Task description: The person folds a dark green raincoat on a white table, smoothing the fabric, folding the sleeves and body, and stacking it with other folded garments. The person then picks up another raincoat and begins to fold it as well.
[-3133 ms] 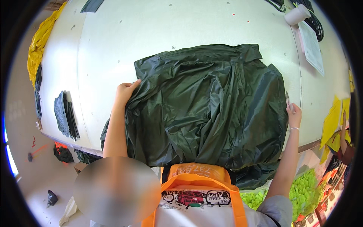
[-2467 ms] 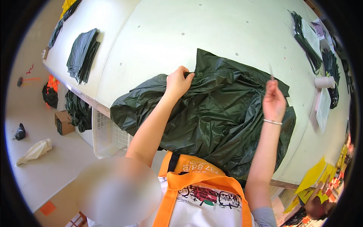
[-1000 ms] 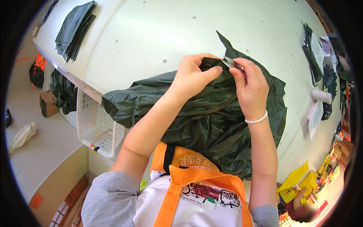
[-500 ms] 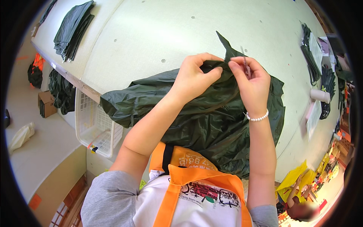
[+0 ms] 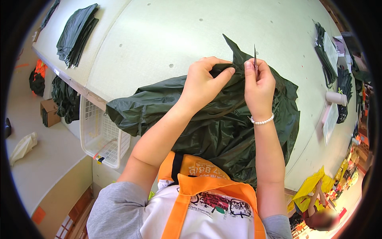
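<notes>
A large dark green garment (image 5: 171, 95) of thin shiny fabric lies crumpled on the table in front of me and hangs over its near edge. My left hand (image 5: 205, 79) is closed, pinching a folded edge of it between thumb and fingers. Just to the right, my right hand (image 5: 260, 85) is closed around small snips (image 5: 255, 55), whose slim pointed blade sticks up past the fingers. Their handles are mostly hidden in the palm. Between the hands, a narrow pointed strip of the garment (image 5: 234, 47) reaches away from me across the table.
Folded dark green pieces (image 5: 75, 34) lie at the table's far left. A white plastic basket (image 5: 85, 127) stands below its left edge. On the right are dark fabric bundles (image 5: 326, 59), papers and a pale cylinder (image 5: 336, 98). Another person handles yellow fabric (image 5: 310, 189) at lower right.
My right hand has shifted slightly left and turned, so the snips' blade now points more upright. My left hand keeps its pinch on the garment, nearly in place.
</notes>
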`<state>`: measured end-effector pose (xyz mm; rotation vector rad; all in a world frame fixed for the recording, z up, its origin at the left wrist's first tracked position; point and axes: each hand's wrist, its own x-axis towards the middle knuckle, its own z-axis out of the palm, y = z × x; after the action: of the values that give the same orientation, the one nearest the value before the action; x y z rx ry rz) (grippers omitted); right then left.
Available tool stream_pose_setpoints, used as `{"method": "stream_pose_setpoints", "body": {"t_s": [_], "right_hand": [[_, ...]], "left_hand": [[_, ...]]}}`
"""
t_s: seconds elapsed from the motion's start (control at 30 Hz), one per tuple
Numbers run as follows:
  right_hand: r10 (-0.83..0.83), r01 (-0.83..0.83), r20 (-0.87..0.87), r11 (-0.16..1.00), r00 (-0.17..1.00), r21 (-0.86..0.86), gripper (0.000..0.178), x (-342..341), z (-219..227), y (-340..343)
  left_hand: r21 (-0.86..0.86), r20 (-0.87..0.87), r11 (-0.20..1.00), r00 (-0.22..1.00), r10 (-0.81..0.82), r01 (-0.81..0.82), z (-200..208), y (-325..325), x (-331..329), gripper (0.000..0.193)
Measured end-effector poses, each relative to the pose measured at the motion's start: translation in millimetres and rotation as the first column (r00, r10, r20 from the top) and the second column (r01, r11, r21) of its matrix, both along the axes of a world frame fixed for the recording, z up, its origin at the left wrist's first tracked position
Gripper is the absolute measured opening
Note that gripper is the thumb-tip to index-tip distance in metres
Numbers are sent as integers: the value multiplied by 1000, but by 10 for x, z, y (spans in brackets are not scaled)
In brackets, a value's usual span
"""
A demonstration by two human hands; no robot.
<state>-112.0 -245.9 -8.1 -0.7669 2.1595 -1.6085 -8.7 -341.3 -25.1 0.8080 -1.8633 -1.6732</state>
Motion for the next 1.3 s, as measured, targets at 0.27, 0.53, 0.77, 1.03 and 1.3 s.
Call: {"method": "stream_pose_setpoints", "body": {"t_s": [0.27,0.53,0.77,1.03,1.3], "right_hand": [[157,-163,-181,987,971,-15,9,-6,52,-40],[105,-103,-131,995,986,19,13,33,-47,-7],[129,-129,-3,990,992,-51,26,-89,-86,201],[157,-143,-369,988,916,66,27,-32,-57,128],[165,-110,-574,985,802,130,23,-53,-91,92]], "left_hand": [[-333,21,943,1000,11,-3,42,3,-22,14],[84,18,996,999,-44,43,100,-5,-10,13],[532,-99,845,995,-1,53,88,-79,14,19],[631,-147,772,989,32,69,90,-74,-10,19],[622,-158,778,987,23,82,79,-87,-4,18]]}}
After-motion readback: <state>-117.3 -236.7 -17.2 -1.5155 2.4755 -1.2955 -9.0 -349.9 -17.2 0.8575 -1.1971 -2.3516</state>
